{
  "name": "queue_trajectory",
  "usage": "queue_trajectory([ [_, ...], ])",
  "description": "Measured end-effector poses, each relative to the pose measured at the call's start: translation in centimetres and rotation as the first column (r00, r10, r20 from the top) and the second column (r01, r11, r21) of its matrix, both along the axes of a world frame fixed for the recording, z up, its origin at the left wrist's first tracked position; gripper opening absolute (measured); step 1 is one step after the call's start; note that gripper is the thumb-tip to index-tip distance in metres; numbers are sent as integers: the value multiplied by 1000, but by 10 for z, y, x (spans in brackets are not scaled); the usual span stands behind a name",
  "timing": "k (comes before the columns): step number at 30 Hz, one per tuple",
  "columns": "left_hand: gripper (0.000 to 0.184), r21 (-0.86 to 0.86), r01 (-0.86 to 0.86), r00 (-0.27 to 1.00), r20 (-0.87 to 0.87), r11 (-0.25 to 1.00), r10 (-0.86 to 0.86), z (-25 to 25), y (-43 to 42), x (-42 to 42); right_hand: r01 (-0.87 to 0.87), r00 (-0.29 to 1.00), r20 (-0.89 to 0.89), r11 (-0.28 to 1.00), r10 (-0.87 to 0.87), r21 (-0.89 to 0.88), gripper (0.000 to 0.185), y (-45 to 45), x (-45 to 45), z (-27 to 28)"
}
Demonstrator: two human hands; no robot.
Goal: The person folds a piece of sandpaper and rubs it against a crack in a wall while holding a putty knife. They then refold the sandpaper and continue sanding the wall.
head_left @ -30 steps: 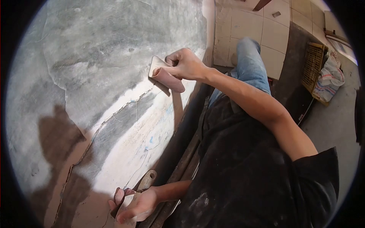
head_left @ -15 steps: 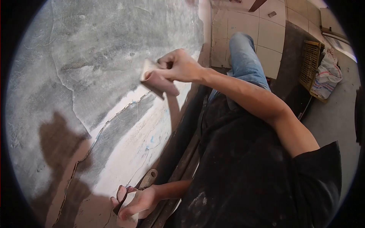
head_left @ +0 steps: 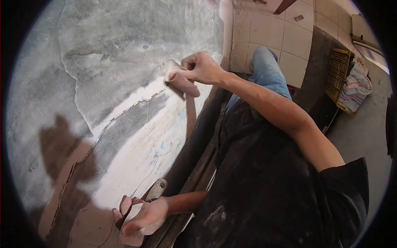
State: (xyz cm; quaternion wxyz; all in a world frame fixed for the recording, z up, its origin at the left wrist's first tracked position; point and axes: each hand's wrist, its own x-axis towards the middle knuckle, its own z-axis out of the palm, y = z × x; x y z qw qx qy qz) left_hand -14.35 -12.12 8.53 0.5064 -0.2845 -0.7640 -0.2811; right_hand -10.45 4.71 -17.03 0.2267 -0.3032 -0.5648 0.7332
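My right hand [head_left: 204, 69] is closed around a thin flat scraper [head_left: 174, 67] at the wall, just above the end of a crack. Below its thumb is a brownish rounded shape; whether that is a finger or a curled part of the tool I cannot tell. Low in the view, my left hand [head_left: 151, 217] is turned palm up with its fingers curled around a pale, paste-smeared flat piece [head_left: 133, 213]. A handle with a hole in its end [head_left: 157, 189] sticks up behind that wrist, apparently from a putty knife. The wall [head_left: 120, 70] is worn grey, with white patches along the crack.
Dark pipes [head_left: 194, 182] run along the foot of the wall beside my body. A yellow plastic crate [head_left: 338, 76] and a striped white sack [head_left: 356, 87] stand on the right. Pale floor tiles [head_left: 264, 31] lie beyond my jeans-clad leg [head_left: 266, 68].
My right hand with the scraper has moved a little to the right along the wall. The left hand keeps its hold, and the whole view has shifted slightly.
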Motion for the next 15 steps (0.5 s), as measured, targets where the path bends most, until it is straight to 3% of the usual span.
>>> queue_trajectory([
  [1, 56, 21, 19, 1000, 4, 1000, -19, 0, 1, 1, -7, 998, 60, 1000, 7, 7, 51, -2, 0, -14],
  [3, 57, 58, 36, 999, -6, 998, -36, -5, 7, 1, 65, 998, 2, 998, -65, -10, 52, -6, -3, -28],
  [5, 58, 57, 12, 1000, -29, 998, -11, -6, 9, 2, 115, 993, 5, 993, -115, -36, 52, -7, 3, 1],
  [9, 57, 12, -51, 998, -42, 999, 52, -8, 13, 1, 115, 968, -209, 985, -140, -127, 48, -4, -6, 9],
  [13, 58, -8, -40, 999, -8, 999, 40, -6, 13, 3, 91, 996, -1, 992, -92, -87, 43, -1, 4, -9],
  [15, 57, -19, -32, 999, -3, 999, 32, -8, 13, 3, 113, 991, -51, 986, -120, -122, 42, -4, 0, 1],
])
